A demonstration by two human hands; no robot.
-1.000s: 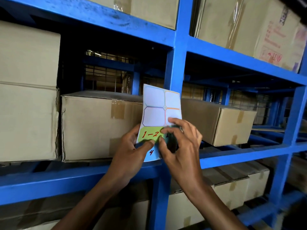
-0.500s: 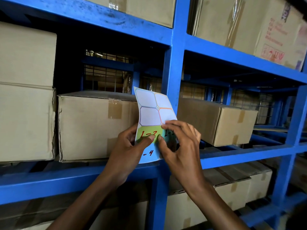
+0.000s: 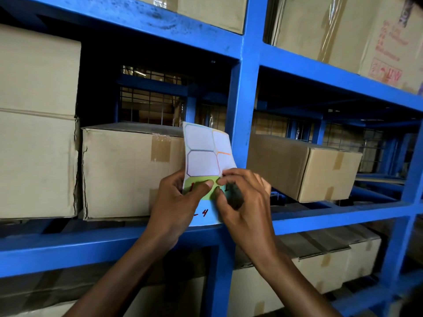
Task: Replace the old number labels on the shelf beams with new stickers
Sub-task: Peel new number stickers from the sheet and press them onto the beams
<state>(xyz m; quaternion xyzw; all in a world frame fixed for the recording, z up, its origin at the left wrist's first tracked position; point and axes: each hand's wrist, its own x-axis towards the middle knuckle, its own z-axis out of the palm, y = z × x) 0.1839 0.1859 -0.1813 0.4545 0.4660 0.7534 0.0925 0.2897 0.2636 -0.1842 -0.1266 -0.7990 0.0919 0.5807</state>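
Note:
A sticker sheet point(image 3: 206, 154) with blank white labels on top stands upright in front of the blue shelf upright point(image 3: 242, 124). Its lower rows hold a green label point(image 3: 209, 193) with red writing and a pale blue label marked "4" point(image 3: 204, 212). My left hand point(image 3: 176, 207) grips the sheet's left side, thumb pressed on the green label. My right hand point(image 3: 245, 202) pinches the sheet at the green label's right edge with thumb and forefinger. The hands hide most of the writing. The blue shelf beam point(image 3: 91, 245) runs just below the sheet.
Taped cardboard boxes fill the shelves: a large one point(image 3: 128, 172) left of the sheet, a taller stack point(image 3: 36, 120) at far left, one point(image 3: 304, 165) at right. More boxes sit on the shelves above and below. Wire mesh backs the bay.
The sheet has tilted and dropped slightly. My left thumb has slid across the green label, covering more of its writing. My right fingers stay pinched at the label's edge.

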